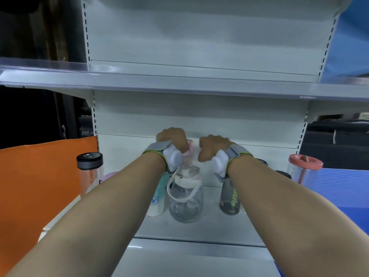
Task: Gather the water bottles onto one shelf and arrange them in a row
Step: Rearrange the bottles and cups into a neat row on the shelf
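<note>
Two hands are reaching deep into the lower shelf (199,230) of a grey metal rack, seen from the head camera, both forearms stretched out with grey wrist straps holding white pods. Left hand (173,139) has its fingers curled down over a pink-topped bottle (188,149) at the back of the shelf, so it looks like it's gripping that one by the lid. Right hand (211,145) sits just beside it, curled into a loose fist, but honestly I can't tell if it's got hold of anything since the fingers are turned away. Closer to the front, standing upright between the arms, is a big clear jug bottle (185,202) with a white carry strap, a white and teal bottle (158,198) touching or nearly touching its left side, and a dark smoky bottle (229,198) with green lettering a bit off to its right. Off at the left end is a clear bottle with a black cap (89,168), next to an orange panel (40,176). At the right end, a clear tumbler with a salmon lid (304,168) stands in front of a blue sheet (343,188). Upper shelf (179,82) runs across above all of it.
</note>
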A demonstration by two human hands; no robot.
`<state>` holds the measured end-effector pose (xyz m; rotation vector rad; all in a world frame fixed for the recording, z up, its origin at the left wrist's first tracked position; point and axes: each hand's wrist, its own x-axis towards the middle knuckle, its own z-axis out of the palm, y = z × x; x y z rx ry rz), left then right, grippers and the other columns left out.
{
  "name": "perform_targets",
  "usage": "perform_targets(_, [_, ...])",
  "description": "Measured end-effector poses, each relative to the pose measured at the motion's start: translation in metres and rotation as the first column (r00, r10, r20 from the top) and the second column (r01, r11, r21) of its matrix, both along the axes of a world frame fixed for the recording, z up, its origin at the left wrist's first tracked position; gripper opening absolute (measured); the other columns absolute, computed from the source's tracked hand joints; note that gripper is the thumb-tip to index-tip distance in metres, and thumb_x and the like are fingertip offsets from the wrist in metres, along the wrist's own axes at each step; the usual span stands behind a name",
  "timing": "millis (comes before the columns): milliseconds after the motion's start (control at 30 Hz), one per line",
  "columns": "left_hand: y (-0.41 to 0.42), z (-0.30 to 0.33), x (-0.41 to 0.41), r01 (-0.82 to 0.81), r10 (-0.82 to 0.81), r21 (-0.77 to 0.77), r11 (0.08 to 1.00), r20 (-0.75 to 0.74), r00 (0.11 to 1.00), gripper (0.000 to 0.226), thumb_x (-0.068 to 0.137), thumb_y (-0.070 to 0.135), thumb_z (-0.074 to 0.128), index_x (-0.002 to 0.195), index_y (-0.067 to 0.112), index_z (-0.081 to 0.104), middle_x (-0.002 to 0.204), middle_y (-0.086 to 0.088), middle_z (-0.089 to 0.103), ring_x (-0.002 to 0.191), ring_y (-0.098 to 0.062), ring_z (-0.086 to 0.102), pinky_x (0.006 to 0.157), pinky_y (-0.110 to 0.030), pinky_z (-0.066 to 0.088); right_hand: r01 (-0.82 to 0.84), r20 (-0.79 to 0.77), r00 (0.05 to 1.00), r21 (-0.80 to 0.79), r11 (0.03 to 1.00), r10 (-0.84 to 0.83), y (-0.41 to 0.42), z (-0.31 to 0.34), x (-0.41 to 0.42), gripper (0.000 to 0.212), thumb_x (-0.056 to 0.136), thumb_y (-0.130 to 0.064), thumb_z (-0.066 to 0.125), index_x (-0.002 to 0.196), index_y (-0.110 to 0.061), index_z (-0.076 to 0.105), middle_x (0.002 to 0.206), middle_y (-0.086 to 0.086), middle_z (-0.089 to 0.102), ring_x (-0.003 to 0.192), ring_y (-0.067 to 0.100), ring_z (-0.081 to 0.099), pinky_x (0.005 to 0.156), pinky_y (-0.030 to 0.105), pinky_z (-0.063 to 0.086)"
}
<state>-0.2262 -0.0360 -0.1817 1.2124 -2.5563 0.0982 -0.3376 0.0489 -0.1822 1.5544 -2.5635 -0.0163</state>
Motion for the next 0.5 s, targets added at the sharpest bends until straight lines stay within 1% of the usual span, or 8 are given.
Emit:
perform_targets(33, [-0.001,0.001,-0.010,0.032,-0.034,-0.040,0.999,-0.049,0.998,0.007,0.082,0.021,0.060,0.087,0.017,0.061,0.104,-0.010,0.064,0.100,-0.032,0.063,0.076,-0.031,0.046,0.110,-0.105,0.989,0.015,0.994,-0.108,0.004,-0.002,-0.010,0.052,0.078,-0.036,0.065,0.126,-0.023,0.052,0.128,0.005,0.051,0.113,0.030,0.051,0.088,0.038,0.037])
perform_targets(100, [0.000,-0.004,-0.022,0.093,-0.095,-0.079,0.993,-0.024,0.995,0.024,0.083,0.022,0.056,0.105,0.015,0.063,0.114,-0.010,0.060,0.106,-0.032,0.060,0.081,-0.034,0.047,0.289,-0.199,0.940,0.035,0.957,-0.277,0.003,-0.015,-0.025,0.059,0.084,-0.040,0.060,0.139,-0.025,0.043,0.140,0.005,0.042,0.130,0.036,0.041,0.102,0.048,0.033])
perform_targets(167, [-0.009,-0.011,-0.035,0.131,-0.130,-0.078,0.988,0.020,0.991,0.033,0.088,0.023,0.053,0.120,0.017,0.060,0.122,-0.009,0.057,0.113,-0.032,0.057,0.087,-0.037,0.046,0.383,-0.139,0.917,0.051,0.922,-0.373,0.004,-0.028,-0.048,0.052,0.093,-0.036,0.053,0.141,-0.019,0.041,0.141,0.009,0.042,0.128,0.038,0.042,0.104,0.046,0.033])
perform_targets(233, [-0.020,-0.018,-0.041,0.157,-0.156,-0.076,0.985,0.023,0.987,0.039,0.089,0.024,0.052,0.128,0.020,0.058,0.128,-0.008,0.055,0.118,-0.032,0.055,0.092,-0.037,0.045,0.341,-0.023,0.940,0.145,0.929,-0.342,0.011,-0.035,-0.064,0.034,0.096,-0.028,0.051,0.124,-0.010,0.055,0.114,0.011,0.051,0.102,0.029,0.053,0.088,0.036,0.037])
perform_targets(267, [-0.026,-0.019,-0.045,0.175,-0.173,-0.072,0.982,0.030,0.985,0.041,0.089,0.024,0.053,0.130,0.020,0.056,0.130,-0.007,0.054,0.119,-0.031,0.054,0.093,-0.037,0.045,0.293,0.019,0.953,0.182,0.939,-0.301,0.013,-0.036,-0.072,0.028,0.096,-0.026,0.050,0.117,-0.010,0.059,0.110,0.011,0.054,0.096,0.027,0.055,0.085,0.036,0.038])
perform_targets(367, [-0.035,-0.023,-0.053,0.189,-0.180,-0.073,0.979,0.118,0.976,0.041,0.090,0.023,0.054,0.131,0.020,0.055,0.130,-0.008,0.052,0.120,-0.031,0.053,0.093,-0.039,0.046,0.217,0.049,0.973,0.141,0.966,-0.226,0.014,-0.027,-0.072,0.042,0.094,-0.030,0.046,0.130,-0.009,0.055,0.134,0.008,0.056,0.120,0.026,0.056,0.089,0.035,0.044])
perform_targets(433, [-0.040,-0.028,-0.056,0.171,-0.157,-0.104,0.980,0.130,0.979,0.043,0.091,0.023,0.055,0.134,0.021,0.052,0.131,-0.009,0.050,0.122,-0.032,0.050,0.095,-0.041,0.045,0.154,0.052,0.986,0.077,0.985,-0.159,0.011,-0.024,-0.064,0.051,0.087,-0.032,0.047,0.130,-0.006,0.053,0.133,0.010,0.057,0.120,0.027,0.057,0.086,0.033,0.045])
perform_targets(500, [-0.050,-0.034,-0.060,0.196,-0.182,-0.132,0.972,0.108,0.977,0.045,0.092,0.025,0.054,0.136,0.021,0.049,0.134,-0.010,0.049,0.124,-0.033,0.048,0.097,-0.043,0.042,0.113,0.059,0.992,0.024,0.993,-0.114,0.002,-0.027,-0.060,0.049,0.090,-0.028,0.056,0.133,-0.007,0.047,0.134,0.014,0.055,0.121,0.031,0.056,0.088,0.033,0.045])
